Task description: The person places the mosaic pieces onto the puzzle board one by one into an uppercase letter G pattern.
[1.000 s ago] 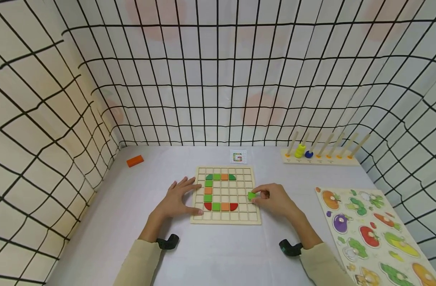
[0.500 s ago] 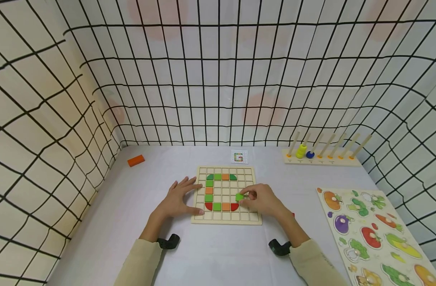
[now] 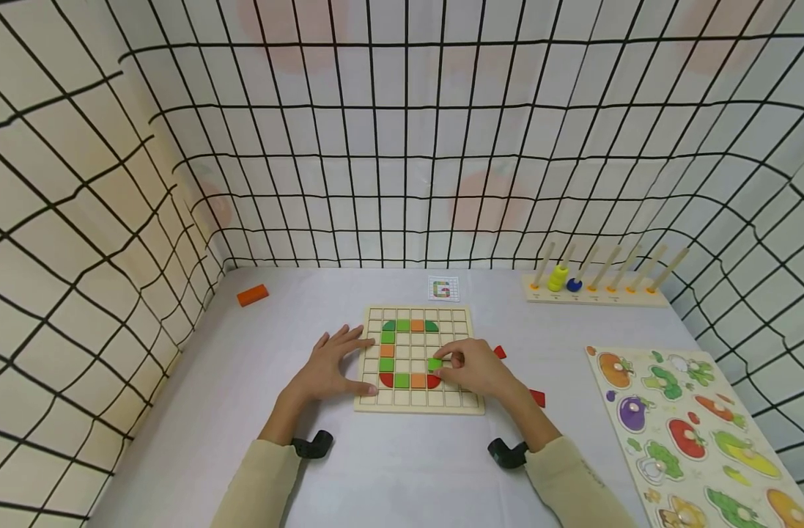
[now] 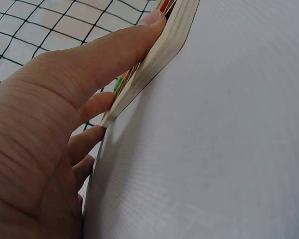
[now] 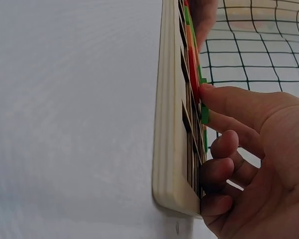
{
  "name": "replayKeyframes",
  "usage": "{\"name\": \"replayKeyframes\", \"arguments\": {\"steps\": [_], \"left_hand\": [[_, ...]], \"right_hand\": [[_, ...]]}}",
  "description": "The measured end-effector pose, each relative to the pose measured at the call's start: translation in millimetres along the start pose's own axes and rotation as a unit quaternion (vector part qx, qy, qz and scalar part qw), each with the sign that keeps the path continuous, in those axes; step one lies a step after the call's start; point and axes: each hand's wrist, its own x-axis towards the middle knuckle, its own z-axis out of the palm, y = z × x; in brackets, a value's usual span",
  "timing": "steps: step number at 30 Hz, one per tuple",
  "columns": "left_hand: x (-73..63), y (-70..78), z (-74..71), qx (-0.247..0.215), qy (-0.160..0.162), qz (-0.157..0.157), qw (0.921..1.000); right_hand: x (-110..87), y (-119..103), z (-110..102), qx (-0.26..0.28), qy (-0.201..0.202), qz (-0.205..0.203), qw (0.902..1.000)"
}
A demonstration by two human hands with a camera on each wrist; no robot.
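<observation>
A pale wooden grid board [image 3: 411,353] lies on the white table, with green, orange and red tiles set in its cells in a C-like outline. My right hand [image 3: 477,364] pinches a green square tile [image 3: 434,364] between thumb and index finger, just above the red quarter-round tile [image 3: 433,381] in the head view. From the right wrist, the green tile [image 5: 205,114] shows at the thumb tip, close over the board. My left hand [image 3: 325,370] rests at the board's left edge, fingers spread, thumb lying on the rim [image 4: 162,62].
Behind the board lies a small pattern card [image 3: 444,289]. Red pieces [image 3: 537,397] lie right of the board, partly behind my arm. An orange block [image 3: 253,295] sits far left, a peg stand [image 3: 596,293] far right, a vegetable puzzle [image 3: 698,440] at right. Black netting surrounds the table.
My right hand has moved left with the green tile, from the board's right edge to above the red corner tile. Red pieces have come into view behind it. My left hand stays put.
</observation>
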Motion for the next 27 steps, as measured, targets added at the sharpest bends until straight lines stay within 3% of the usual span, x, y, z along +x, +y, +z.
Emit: {"name": "replayKeyframes", "arguments": {"steps": [22,27], "left_hand": [[1.0,1.2,-1.3,0.005,-0.003,-0.002,1.0],[0.3,0.4,-0.4,0.005,-0.004,-0.002,1.0]], "right_hand": [[1.9,10,-4,0.009,0.006,-0.022,0.9997],[-1.0,17,-14,0.009,0.025,-0.001,0.9996]]}}
